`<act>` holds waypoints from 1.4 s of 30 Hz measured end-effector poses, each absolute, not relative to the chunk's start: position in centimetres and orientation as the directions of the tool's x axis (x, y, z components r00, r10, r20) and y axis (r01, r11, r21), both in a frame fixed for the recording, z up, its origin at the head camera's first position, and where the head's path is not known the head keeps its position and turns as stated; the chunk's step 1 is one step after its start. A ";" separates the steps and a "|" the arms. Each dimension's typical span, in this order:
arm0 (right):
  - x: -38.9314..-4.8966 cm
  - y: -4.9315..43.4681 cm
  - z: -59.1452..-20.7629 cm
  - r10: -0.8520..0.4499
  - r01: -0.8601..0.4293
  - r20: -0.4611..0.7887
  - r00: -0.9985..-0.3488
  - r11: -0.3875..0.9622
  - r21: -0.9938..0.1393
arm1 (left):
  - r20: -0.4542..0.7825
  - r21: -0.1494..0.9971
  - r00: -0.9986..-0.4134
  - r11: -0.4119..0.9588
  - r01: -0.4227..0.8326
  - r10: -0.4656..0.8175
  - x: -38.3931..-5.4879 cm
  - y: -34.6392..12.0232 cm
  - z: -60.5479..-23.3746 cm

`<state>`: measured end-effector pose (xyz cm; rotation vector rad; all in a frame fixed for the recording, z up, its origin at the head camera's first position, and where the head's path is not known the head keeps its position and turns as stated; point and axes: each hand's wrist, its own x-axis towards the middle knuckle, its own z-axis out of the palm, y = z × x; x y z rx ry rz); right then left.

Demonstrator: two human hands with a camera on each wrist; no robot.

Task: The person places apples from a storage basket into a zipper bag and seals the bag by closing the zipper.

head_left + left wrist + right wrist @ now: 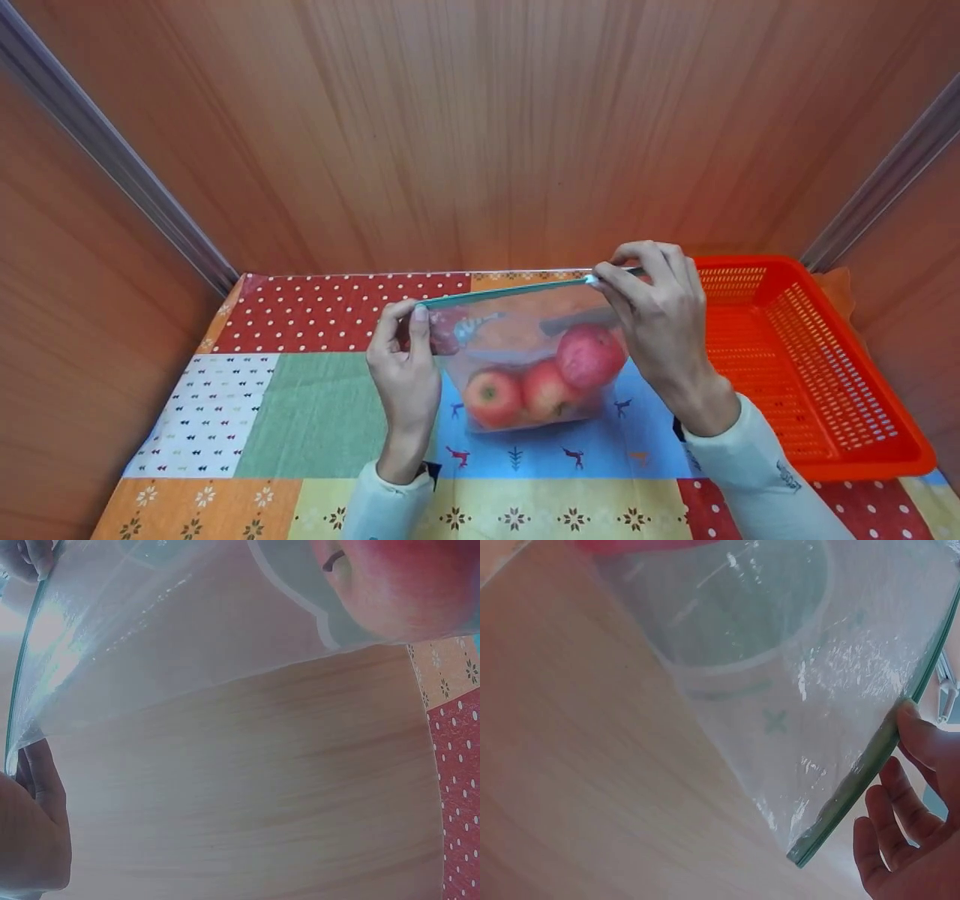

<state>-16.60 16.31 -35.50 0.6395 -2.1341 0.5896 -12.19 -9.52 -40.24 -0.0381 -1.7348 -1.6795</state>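
A clear zip bag (pixel 510 319) with a green zip strip (pixel 510 291) hangs above the cloth, holding three red apples: one apple (pixel 493 396) at left, another apple (pixel 551 390) in the middle and a third apple (pixel 591 355) higher at right. My left hand (pixel 405 367) pinches the strip's left end between thumb and fingers. Near the other end, my right hand (pixel 664 322) pinches the strip by a small white piece (pixel 591 280). The right wrist view shows my right thumb (pixel 922 735) against the strip, with several fingers loosely bent below.
An orange-red plastic basket (pixel 814 472) stands on the right, beside my right forearm. Patchwork cloth (pixel 322 397) covers the table. Wood-grain panels (pixel 480 135) rise at the back and both sides, with grey metal strips (pixel 135 165) at the corners.
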 end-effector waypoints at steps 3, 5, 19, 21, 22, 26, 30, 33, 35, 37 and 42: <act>-16.7 16.6 -35.6 -0.222 -0.616 0.812 -0.540 0.761 -0.202 | 0.495 0.864 -0.746 0.159 0.478 -0.446 -12.3 -9.6 -40.2; -16.7 16.9 -35.6 -0.214 -0.618 0.816 -0.537 0.758 -0.208 | 0.493 0.865 -0.745 0.163 0.474 -0.450 -12.3 -9.7 -40.3; -16.6 18.7 -35.6 -0.157 -0.586 0.809 -0.567 0.767 -0.262 | 0.480 0.873 -0.746 0.165 0.459 -0.461 -12.5 -9.8 -40.4; -16.6 18.9 -35.6 -0.152 -0.581 0.810 -0.566 0.770 -0.262 | 0.474 0.876 -0.747 0.163 0.453 -0.467 -12.5 -9.9 -40.4; -16.6 19.0 -35.6 -0.152 -0.579 0.811 -0.565 0.773 -0.259 | 0.470 0.878 -0.747 0.162 0.450 -0.469 -12.5 -9.9 -40.5; -16.5 19.4 -35.4 -0.135 -0.571 0.811 -0.570 0.774 -0.273 | 0.464 0.881 -0.747 0.160 0.445 -0.477 -12.5 -10.0 -40.5; -16.5 19.7 -35.4 -0.115 -0.564 0.811 -0.574 0.773 -0.289 | 0.475 0.875 -0.740 0.167 0.454 -0.476 -12.5 -10.2 -40.6; -16.6 20.0 -35.4 -0.105 -0.559 0.811 -0.575 0.775 -0.296 | 0.484 0.870 -0.735 0.168 0.464 -0.474 -12.6 -10.3 -40.6; -16.6 20.3 -35.3 -0.104 -0.555 0.810 -0.577 0.778 -0.295 | 0.486 0.868 -0.733 0.165 0.468 -0.475 -12.6 -10.5 -40.6; -16.6 20.6 -35.3 -0.107 -0.551 0.809 -0.578 0.783 -0.289 | 0.486 0.868 -0.733 0.163 0.470 -0.476 -12.7 -10.6 -40.6; -16.4 20.7 -35.3 -0.102 -0.542 0.810 -0.577 0.790 -0.287 | 0.483 0.870 -0.735 0.165 0.465 -0.476 -12.7 -10.7 -40.7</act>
